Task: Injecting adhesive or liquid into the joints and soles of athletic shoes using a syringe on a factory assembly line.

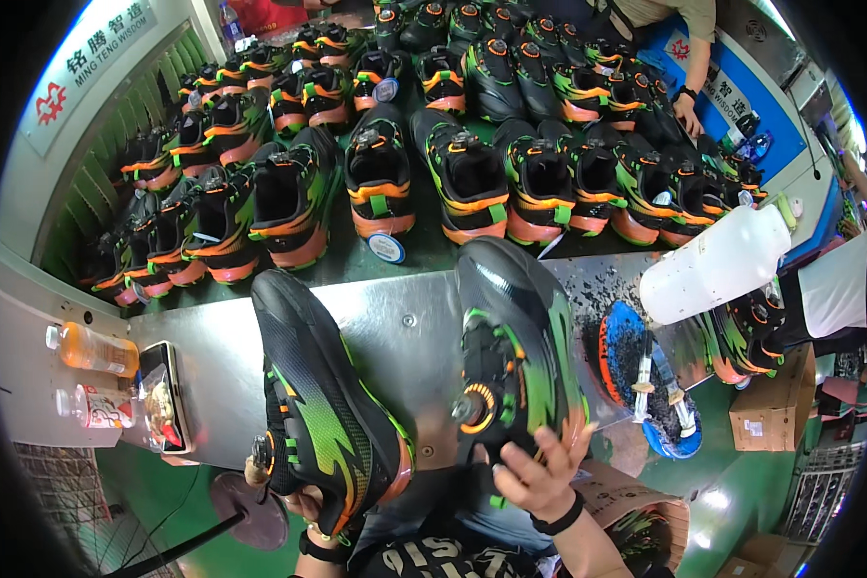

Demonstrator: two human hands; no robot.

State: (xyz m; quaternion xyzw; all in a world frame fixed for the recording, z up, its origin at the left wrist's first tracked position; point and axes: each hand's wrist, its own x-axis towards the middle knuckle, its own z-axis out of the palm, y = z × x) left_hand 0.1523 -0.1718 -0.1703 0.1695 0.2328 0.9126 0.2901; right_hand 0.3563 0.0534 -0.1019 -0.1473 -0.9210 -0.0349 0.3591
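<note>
Over the steel counter (395, 328), each hand's fingers are gripping one black-green-orange dial-laced sneaker—left (308, 506) sneaker (328, 414), right (539, 472) sneaker (515, 347)—tilted up, apparently for inspection.

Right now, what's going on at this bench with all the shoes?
A person at a metal workbench holds a pair of black sports shoes with green and orange markings, one in each hand. The left hand grips the left shoe at its heel end; the right hand holds the right shoe, fingers beside its round lacing dial. Beyond the bench, rows of matching shoes cover a belt. A white plastic bottle sits to the right, and another person's hand reaches in at the far end.
</note>
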